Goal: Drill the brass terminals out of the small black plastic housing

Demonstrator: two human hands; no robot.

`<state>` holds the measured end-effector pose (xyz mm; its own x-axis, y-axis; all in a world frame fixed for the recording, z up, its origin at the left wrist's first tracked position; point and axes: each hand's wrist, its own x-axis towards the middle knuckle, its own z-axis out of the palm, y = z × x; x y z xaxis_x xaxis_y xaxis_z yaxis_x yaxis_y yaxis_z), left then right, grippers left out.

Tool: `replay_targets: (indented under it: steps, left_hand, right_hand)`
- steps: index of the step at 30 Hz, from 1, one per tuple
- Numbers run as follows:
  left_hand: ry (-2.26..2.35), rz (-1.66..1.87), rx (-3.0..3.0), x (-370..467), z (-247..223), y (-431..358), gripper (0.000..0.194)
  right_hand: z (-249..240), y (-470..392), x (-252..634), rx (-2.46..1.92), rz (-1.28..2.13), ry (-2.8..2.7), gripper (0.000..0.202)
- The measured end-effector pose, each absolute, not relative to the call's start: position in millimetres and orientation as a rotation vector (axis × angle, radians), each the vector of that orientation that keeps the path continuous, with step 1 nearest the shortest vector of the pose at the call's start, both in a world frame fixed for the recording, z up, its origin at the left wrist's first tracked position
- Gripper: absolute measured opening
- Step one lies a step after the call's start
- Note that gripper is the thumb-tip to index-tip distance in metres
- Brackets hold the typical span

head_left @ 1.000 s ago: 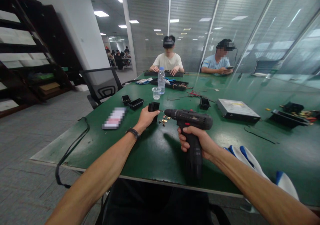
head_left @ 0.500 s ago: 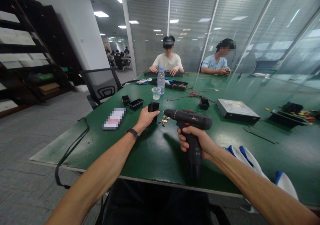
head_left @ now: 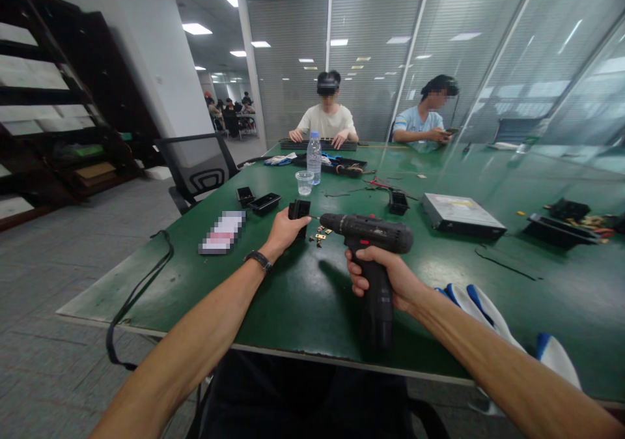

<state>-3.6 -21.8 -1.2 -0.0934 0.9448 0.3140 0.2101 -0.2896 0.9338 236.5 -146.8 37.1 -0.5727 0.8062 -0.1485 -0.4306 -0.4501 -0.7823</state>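
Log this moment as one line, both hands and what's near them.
left hand: holds black part | right hand: grips drill, bit toward black part | nearby: brass pieces, cup, bottle

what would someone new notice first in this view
Probably the black power drill in the right hand, near the middle of the view, its bit pointing at the black plastic part that the left hand holds over the green table. Next might come the clear bottle with a blue cap, standing beyond that part beside a clear cup, and the silver box-shaped device lying to the drill's right.
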Motion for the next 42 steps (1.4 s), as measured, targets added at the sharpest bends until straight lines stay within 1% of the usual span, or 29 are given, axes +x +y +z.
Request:
replay_targets:
  steps: [19,28,42]
  left_hand:
    - [1.289,1.434,1.544,-3.9,-1.3,-22.7,0.039]
    - [1.29,1.439,1.473,-1.4,2.6,-25.4,0.037]
    - [1.297,1.449,1.495,-1.8,1.5,-25.3,0.036]
  right_hand:
    - [36.7,-147.9,236.9,-0.688,2.035,-0.942,0.011]
    - [37.6,-146.6,236.2,-0.675,2.057,-0.922,0.013]
    - [37.6,-147.9,235.8,-0.679,2.042,-0.936,0.01]
